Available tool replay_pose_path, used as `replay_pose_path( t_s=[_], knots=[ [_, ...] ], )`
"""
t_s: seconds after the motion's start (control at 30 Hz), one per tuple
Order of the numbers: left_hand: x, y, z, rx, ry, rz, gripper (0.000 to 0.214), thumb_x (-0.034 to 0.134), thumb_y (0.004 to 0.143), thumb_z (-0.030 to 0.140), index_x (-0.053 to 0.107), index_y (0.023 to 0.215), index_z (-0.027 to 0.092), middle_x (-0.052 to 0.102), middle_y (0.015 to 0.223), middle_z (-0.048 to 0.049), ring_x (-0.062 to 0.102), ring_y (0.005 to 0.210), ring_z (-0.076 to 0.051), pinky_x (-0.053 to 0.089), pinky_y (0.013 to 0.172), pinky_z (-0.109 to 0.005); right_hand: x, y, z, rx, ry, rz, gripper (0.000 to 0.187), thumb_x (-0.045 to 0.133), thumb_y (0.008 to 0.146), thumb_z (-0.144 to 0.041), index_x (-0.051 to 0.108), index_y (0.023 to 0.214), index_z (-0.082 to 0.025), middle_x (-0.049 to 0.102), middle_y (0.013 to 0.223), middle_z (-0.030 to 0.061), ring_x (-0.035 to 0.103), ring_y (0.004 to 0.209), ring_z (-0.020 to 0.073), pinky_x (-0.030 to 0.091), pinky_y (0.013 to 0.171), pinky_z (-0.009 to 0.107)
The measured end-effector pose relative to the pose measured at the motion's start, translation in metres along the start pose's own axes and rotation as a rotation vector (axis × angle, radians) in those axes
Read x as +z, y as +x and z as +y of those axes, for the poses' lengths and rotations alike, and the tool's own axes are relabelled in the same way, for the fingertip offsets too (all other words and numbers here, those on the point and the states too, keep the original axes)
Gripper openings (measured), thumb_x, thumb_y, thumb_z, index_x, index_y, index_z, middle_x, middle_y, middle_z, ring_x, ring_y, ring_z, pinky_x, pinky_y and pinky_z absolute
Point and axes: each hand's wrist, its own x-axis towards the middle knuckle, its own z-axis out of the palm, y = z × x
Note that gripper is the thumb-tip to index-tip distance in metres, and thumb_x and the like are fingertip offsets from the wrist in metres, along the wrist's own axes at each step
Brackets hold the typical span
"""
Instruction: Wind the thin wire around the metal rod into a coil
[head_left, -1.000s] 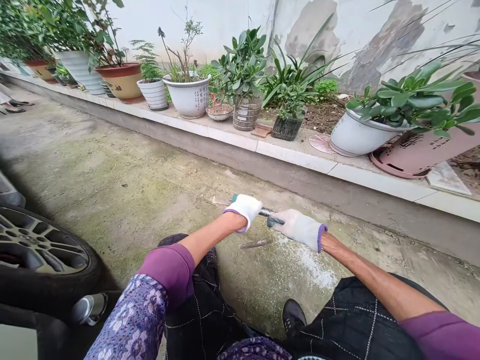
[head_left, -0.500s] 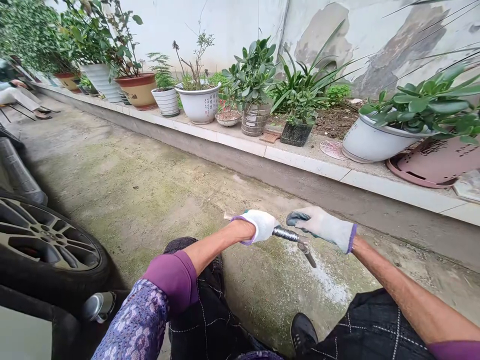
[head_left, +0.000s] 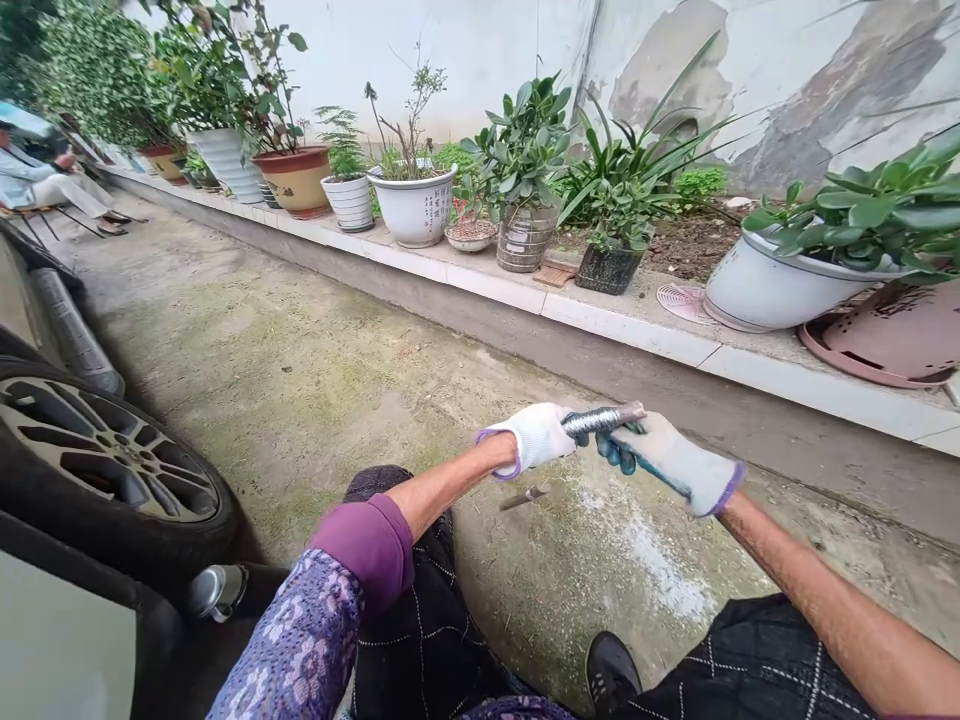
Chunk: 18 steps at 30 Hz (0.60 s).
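My left hand (head_left: 536,435), in a white glove with a dark coated palm, is closed around a silver-wrapped rod (head_left: 600,420). The bare end of the rod points to the right. At that end is my right hand (head_left: 675,455), gloved alike, its thumb beside the rod and its dark fingertips curled beneath. Below my left wrist a short brown stick-like piece (head_left: 525,497) shows; I cannot tell whether it is joined to the rod. White powder (head_left: 667,565) lies scattered on the ground under my hands.
A tiled ledge (head_left: 495,285) with several potted plants runs along the wall. On the left are a car wheel (head_left: 112,450) and a shiny metal cup-like object (head_left: 217,590). A seated person (head_left: 52,180) is at the far left. My shoe (head_left: 611,665) is near the powder.
The rod has risen and levelled, and my right hand has closed in on its end. The brown piece now shows below my left wrist instead of by the rod's right end. The view has shifted left.
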Motion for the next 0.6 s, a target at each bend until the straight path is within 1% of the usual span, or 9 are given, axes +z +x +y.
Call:
replay_pose_path(
  t_s=[0.07,0.13,0.17,0.23,0.3,0.37,0.43,0.5,0.6],
  knots=[
    [-0.001,0.007,-0.008,0.027,0.109,0.026,0.03,0.054,0.088,0.026,0.07,0.113,0.02,0.073,0.091,-0.0048,0.066,0.075,-0.017,0.046,0.06,-0.021,0.011,0.001,0.006,0.044,-0.061,0.051,0.017,0.051,0.077,-0.038,0.057,0.073,-0.022,0.065,0.072,0.0097,0.055,0.055,0.0174,0.044,0.049,0.031],
    [-0.001,0.013,-0.017,0.019,0.218,0.05,0.031,0.05,0.09,0.025,0.07,0.112,0.017,0.074,0.096,-0.0106,0.069,0.081,-0.022,0.049,0.065,-0.026,0.02,0.002,0.009,0.009,-0.192,0.01,0.019,0.048,0.077,-0.035,0.061,0.082,-0.023,0.065,0.073,0.0073,0.056,0.057,0.0184,0.045,0.051,0.032],
    [0.0,0.015,-0.02,0.0,0.257,0.055,0.029,0.051,0.088,0.021,0.071,0.109,0.015,0.074,0.097,-0.0141,0.07,0.085,-0.026,0.051,0.069,-0.03,0.022,0.003,0.01,-0.022,-0.287,-0.022,0.018,0.048,0.077,-0.035,0.061,0.081,-0.023,0.065,0.072,0.0062,0.055,0.057,0.0187,0.045,0.053,0.032],
    [0.008,0.018,-0.026,-0.017,0.338,-0.002,0.025,0.057,0.082,0.014,0.073,0.1,0.011,0.073,0.097,-0.0193,0.07,0.09,-0.033,0.053,0.075,-0.039,0.023,0.004,0.01,-0.053,-0.473,-0.101,0.017,0.049,0.076,-0.034,0.062,0.073,-0.023,0.065,0.068,0.0046,0.055,0.058,0.019,0.044,0.057,0.033],
    [0.019,0.019,-0.028,0.014,0.449,-0.125,0.022,0.061,0.078,0.011,0.074,0.095,0.01,0.073,0.095,-0.0199,0.071,0.09,-0.035,0.055,0.079,-0.044,0.018,0.004,0.01,-0.059,-0.568,-0.18,0.019,0.049,0.076,-0.034,0.061,0.067,-0.022,0.064,0.067,0.0039,0.055,0.061,0.0193,0.043,0.06,0.033],
    [0.029,0.019,-0.028,0.085,0.545,-0.222,0.023,0.061,0.078,0.011,0.073,0.097,0.011,0.074,0.097,-0.0186,0.071,0.09,-0.035,0.056,0.08,-0.047,0.011,0.006,0.012,-0.047,-0.515,-0.228,0.021,0.049,0.077,-0.035,0.065,0.071,-0.021,0.065,0.069,0.0035,0.056,0.064,0.0191,0.044,0.062,0.031],
    [0.034,0.02,-0.028,0.141,0.571,-0.245,0.024,0.06,0.08,0.014,0.073,0.1,0.012,0.074,0.098,-0.0178,0.071,0.089,-0.033,0.056,0.08,-0.047,0.004,0.01,0.017,-0.009,-0.402,-0.234,0.025,0.05,0.077,-0.036,0.069,0.081,-0.019,0.068,0.073,0.0038,0.057,0.067,0.0187,0.045,0.062,0.029],
    [0.035,0.02,-0.029,0.154,0.555,-0.26,0.022,0.061,0.08,0.016,0.073,0.098,0.013,0.074,0.096,-0.0169,0.072,0.087,-0.033,0.057,0.078,-0.046,0.002,0.015,0.023,0.04,-0.333,-0.244,0.029,0.053,0.076,-0.036,0.072,0.087,-0.018,0.07,0.075,0.0045,0.058,0.066,0.0185,0.046,0.06,0.029],
    [0.033,0.018,-0.031,0.129,0.535,-0.334,0.021,0.065,0.077,0.017,0.074,0.096,0.013,0.074,0.094,-0.0161,0.072,0.082,-0.032,0.058,0.075,-0.044,0.005,0.024,0.031,0.024,-0.309,-0.286,0.027,0.056,0.074,-0.037,0.073,0.08,-0.017,0.071,0.078,0.0052,0.06,0.068,0.0195,0.049,0.064,0.03]
  ],
)
